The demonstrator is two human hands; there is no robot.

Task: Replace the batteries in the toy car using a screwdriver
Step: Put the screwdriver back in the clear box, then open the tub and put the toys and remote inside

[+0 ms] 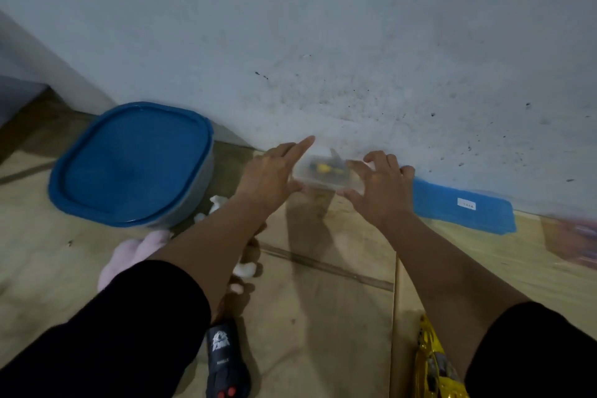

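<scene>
A small clear plastic box [323, 171] with a yellow-and-black tool inside sits at the foot of the wall, blurred. My left hand [273, 176] touches its left end with the thumb underneath and the index finger pointing out. My right hand [379, 186] grips its right end with spread fingers. The gold toy car [434, 365] lies at the bottom, partly hidden behind my right forearm. A black remote control [227, 362] with red buttons lies at the bottom centre.
A grey tub with a blue lid [132, 161] stands to the left by the wall. A flat blue lid [465, 207] with a white label lies to the right. A pink plush item [132, 255] and white scraps [216, 203] lie under my left arm. Cardboard [323, 317] covers the floor.
</scene>
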